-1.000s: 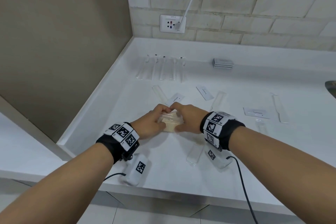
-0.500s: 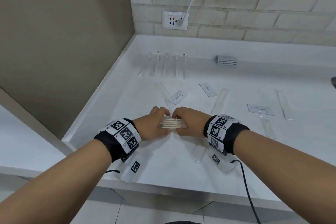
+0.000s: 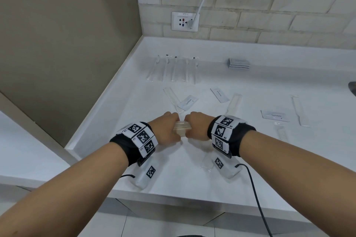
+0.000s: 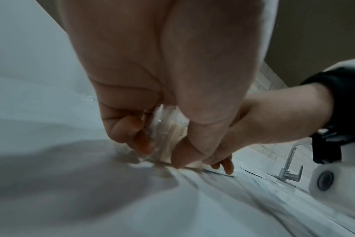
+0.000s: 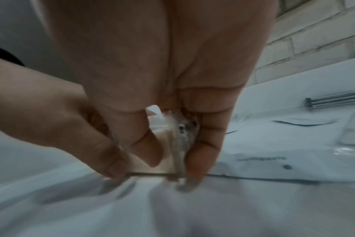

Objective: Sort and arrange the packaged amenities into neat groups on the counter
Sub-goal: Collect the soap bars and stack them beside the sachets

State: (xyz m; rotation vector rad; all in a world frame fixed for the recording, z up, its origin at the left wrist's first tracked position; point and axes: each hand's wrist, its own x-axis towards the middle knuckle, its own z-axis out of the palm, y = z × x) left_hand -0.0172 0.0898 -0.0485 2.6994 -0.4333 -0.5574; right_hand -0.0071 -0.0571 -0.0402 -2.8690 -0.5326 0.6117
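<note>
A small stack of cream packets in clear wrap [image 3: 182,128] stands on edge on the white counter [image 3: 250,159], gripped from both ends. My left hand [image 3: 167,130] pinches its left end [image 4: 166,133] with thumb and curled fingers. My right hand [image 3: 195,128] pinches the right end [image 5: 168,150] the same way. A row of wrapped toothbrushes [image 3: 173,69] lies at the back left and a stack of flat sachets [image 3: 239,63] at the back centre. Loose toothpaste sachets [image 3: 187,102] [image 3: 275,116] and wrapped combs [image 3: 234,105] lie scattered between.
A beige wall [image 3: 67,34] closes the counter's left side, a tiled wall with a socket [image 3: 185,21] the back. A clear packet [image 3: 207,162] lies under my right wrist. A tap [image 4: 290,162] stands to the right. The counter's front edge [image 3: 173,196] runs below my wrists.
The stack of packets has been turned from lying flat to standing on edge between both hands. The view has tilted a little downward.
</note>
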